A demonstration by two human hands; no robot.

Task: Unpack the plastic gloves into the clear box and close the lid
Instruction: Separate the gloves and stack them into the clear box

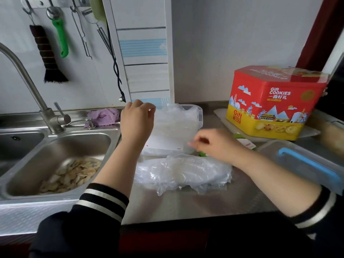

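Note:
The clear box [200, 113] stands on the steel counter behind the middle, with a white label on its front. A stack of thin plastic gloves [173, 123] lies over and in it. My left hand [137, 121] is at the stack's far left corner, fingers curled and pinching the film. My right hand [216, 145], blurred, pinches the stack's near right edge. A second crumpled heap of clear plastic [182, 172] lies on the counter just in front of the box. The box's clear lid with a blue handle [305, 164] rests to the right, partly under my right forearm.
A double steel sink [61, 146] with food scraps and a tap [28, 79] fills the left. A purple cloth [104, 116] lies behind the sink. A red and yellow cookie tin [273, 105] stands at the back right on a white board. Green-and-white wrapper scraps [245, 144] lie near my right hand.

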